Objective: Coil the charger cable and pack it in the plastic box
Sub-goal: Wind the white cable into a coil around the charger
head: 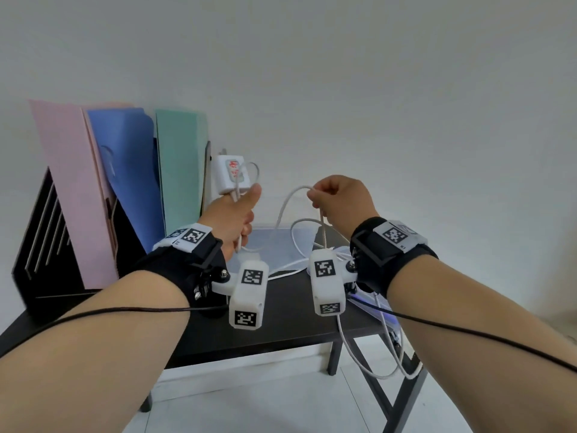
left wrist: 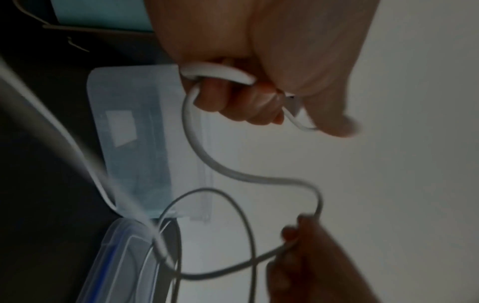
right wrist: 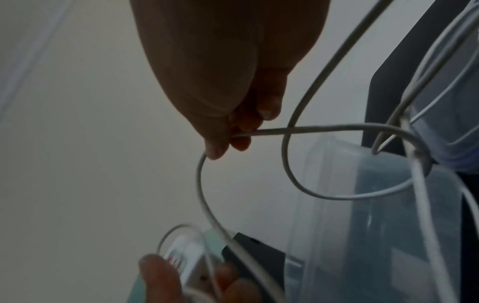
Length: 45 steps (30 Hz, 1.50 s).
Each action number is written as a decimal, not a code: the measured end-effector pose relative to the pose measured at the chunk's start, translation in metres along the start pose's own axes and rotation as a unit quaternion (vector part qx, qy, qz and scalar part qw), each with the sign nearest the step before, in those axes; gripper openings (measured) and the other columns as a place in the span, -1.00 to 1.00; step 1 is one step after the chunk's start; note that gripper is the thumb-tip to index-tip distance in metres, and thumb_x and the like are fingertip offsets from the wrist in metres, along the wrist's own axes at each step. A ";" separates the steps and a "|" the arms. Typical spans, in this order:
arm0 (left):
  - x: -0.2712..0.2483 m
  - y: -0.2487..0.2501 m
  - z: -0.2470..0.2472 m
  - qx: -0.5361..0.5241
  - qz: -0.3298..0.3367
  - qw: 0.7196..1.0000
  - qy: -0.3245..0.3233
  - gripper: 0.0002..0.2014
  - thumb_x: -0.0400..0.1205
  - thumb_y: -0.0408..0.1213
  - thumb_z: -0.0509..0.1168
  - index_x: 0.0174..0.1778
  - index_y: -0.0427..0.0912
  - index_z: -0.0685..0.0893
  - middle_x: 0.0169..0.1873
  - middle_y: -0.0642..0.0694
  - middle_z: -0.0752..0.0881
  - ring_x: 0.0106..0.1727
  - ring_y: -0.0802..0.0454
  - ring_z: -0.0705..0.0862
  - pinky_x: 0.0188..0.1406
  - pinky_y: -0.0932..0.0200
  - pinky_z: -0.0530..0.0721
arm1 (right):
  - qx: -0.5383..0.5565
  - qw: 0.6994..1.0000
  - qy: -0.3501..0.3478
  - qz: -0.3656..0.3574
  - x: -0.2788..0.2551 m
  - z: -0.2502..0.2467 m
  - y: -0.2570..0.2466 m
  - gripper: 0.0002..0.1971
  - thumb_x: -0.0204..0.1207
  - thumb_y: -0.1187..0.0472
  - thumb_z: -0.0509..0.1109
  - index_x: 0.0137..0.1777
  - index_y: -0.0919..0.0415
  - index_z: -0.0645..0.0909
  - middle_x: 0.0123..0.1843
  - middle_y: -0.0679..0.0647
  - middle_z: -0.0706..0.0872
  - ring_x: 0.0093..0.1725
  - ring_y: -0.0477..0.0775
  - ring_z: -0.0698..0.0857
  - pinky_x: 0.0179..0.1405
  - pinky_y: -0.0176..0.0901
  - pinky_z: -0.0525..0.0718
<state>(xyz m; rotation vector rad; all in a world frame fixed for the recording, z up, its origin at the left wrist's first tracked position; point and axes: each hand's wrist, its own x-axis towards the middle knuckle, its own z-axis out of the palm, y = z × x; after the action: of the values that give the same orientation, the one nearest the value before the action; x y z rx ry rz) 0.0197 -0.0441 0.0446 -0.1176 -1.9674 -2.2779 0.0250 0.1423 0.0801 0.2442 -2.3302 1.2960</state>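
Both forearms raised, left hand (head: 232, 218) fisted, right hand (head: 342, 200) fingers pinched.

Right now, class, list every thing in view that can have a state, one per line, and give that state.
Left hand: grips the charger block and cable.
Right hand: pinches the cable, raised.
Charger block: held upright above the table.
Charger cable: mostly uncoiled, part dangling off the table edge.
Plastic box: open, on the table.
Box lid: off, lying beside the box.
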 end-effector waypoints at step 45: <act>-0.010 0.019 0.003 -0.219 0.061 0.970 -0.089 -0.61 0.71 -0.10 0.10 -0.45 -0.15 0.38 -0.66 0.01 0.45 -0.63 0.09 0.45 -0.56 0.28 0.52 | -0.214 0.922 -0.243 0.211 -0.016 0.042 0.024 -0.93 0.51 0.30 0.30 -0.04 0.21 0.56 -0.19 0.09 0.62 -0.33 -0.02 0.62 -0.64 -0.34 0.60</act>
<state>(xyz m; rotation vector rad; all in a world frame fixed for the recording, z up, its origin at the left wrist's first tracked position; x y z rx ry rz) 0.0324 -0.0430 0.0620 -0.4872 -1.4381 -2.6533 0.0168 0.1188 0.0353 -0.1053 -3.1553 0.9234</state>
